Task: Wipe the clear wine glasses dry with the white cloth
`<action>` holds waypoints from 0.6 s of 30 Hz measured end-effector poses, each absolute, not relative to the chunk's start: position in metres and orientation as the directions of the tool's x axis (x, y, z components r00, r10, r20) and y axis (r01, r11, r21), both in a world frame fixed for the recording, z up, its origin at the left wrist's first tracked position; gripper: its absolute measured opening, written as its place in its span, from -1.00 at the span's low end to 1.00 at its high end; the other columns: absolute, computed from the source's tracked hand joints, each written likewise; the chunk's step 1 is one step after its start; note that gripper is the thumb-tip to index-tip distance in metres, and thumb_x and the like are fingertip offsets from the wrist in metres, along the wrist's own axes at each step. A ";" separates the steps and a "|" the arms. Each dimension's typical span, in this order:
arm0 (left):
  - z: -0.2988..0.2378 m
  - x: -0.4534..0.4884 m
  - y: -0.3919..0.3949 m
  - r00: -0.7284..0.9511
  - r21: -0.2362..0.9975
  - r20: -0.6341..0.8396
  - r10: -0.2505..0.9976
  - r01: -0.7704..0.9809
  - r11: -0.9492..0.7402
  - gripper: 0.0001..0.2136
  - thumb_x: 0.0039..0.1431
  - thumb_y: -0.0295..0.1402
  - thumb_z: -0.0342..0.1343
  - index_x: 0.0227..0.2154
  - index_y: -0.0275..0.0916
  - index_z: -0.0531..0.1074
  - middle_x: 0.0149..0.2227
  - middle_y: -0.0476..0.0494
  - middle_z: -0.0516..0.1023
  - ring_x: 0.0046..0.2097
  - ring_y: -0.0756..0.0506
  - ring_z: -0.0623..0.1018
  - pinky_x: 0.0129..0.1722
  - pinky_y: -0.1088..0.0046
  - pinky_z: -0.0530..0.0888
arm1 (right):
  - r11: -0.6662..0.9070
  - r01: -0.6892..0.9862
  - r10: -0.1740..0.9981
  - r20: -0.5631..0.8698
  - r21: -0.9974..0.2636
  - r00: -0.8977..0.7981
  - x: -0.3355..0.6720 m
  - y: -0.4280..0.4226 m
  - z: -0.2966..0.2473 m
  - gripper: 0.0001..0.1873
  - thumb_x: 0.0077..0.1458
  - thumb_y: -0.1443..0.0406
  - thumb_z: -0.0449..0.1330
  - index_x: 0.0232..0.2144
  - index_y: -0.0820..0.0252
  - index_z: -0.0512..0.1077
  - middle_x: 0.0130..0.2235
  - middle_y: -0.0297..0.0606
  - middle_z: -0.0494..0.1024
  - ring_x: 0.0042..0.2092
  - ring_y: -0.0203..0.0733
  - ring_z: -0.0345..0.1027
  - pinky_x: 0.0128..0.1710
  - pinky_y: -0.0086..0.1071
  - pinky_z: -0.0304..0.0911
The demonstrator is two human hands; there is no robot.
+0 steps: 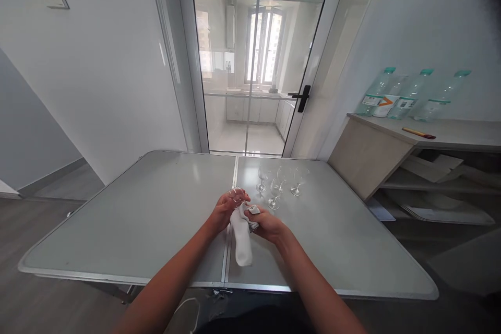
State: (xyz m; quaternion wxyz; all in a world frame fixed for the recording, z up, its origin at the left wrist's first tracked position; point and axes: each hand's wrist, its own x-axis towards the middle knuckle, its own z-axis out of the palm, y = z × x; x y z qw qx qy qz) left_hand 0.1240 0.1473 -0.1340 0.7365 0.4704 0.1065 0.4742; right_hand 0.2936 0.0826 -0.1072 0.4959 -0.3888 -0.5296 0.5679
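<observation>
Over the middle seam of the table, my left hand [223, 207] is closed around a clear glass [236, 194], whose shape is mostly hidden by the fingers. My right hand [269, 224] grips a bunched white cloth [243, 244] against the glass. One rounded, sock-like end of the cloth hangs down toward the table's front edge. Just beyond my right hand, several clear stemmed glasses stand upright in a group, among them a near glass [274, 200], a left glass [261, 181] and a right glass [298, 182].
The grey folding table [156, 209] reaches almost to a glazed door [258, 62] with a black handle [302, 98]. At right, a shelf unit [376, 151] bears several plastic bottles [409, 99] and a brush [418, 133]. Papers [434, 169] lie inside it.
</observation>
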 end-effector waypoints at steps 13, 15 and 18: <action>-0.130 0.124 0.150 0.481 0.803 0.278 0.832 -0.592 0.074 -0.49 0.08 -0.01 0.36 -0.05 -0.30 0.52 -0.07 -0.30 0.59 -0.05 -0.20 0.56 -0.05 0.30 0.45 | 0.176 0.176 0.984 0.171 -0.968 -0.045 0.276 0.088 -0.120 -0.81 0.08 0.16 0.27 -0.43 0.15 0.45 -0.44 -0.30 0.50 -0.37 -0.17 0.30 -0.29 -0.34 0.21; -0.134 0.122 0.151 0.508 0.784 0.270 0.818 -0.609 0.118 -0.42 0.05 0.05 0.35 -0.02 -0.31 0.53 -0.06 -0.32 0.59 0.00 -0.24 0.55 0.02 0.22 0.45 | 0.107 0.001 0.990 0.106 -0.994 -0.092 0.280 0.092 -0.118 -0.62 0.06 0.00 0.29 -0.49 0.18 0.44 -0.47 -0.30 0.49 -0.42 -0.20 0.29 -0.37 -0.35 0.23; -0.135 0.120 0.152 0.502 0.767 0.292 0.814 -0.632 0.115 -0.36 0.01 0.09 0.37 0.03 -0.27 0.52 0.00 -0.30 0.56 0.07 -0.25 0.51 0.08 0.21 0.43 | 0.075 -0.077 0.997 0.077 -0.994 -0.029 0.288 0.091 -0.116 -0.53 0.02 -0.09 0.31 -0.40 0.23 0.50 -0.43 -0.24 0.53 -0.42 -0.19 0.33 -0.42 -0.34 0.27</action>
